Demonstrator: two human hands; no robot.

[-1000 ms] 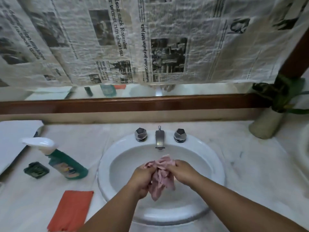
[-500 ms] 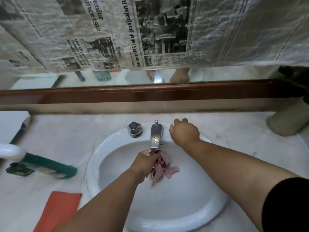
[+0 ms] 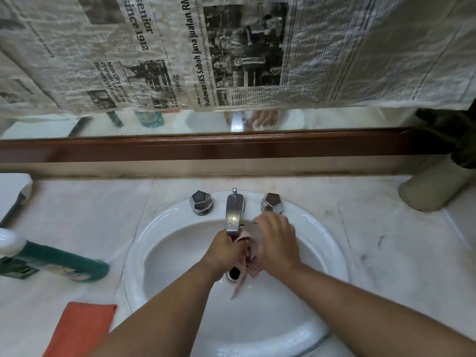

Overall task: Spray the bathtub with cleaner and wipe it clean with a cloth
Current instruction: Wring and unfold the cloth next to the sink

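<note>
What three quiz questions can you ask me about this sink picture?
1. True or false: the spray bottle stands upright on the counter.
2. Pick one: the cloth that the left hand holds under the tap is A) pink, B) blue, C) yellow.
3. Fill the gap: the orange cloth lies to the ___ of the sink.

Key: 1 false, it lies on its side. 2 A. 3 left.
</note>
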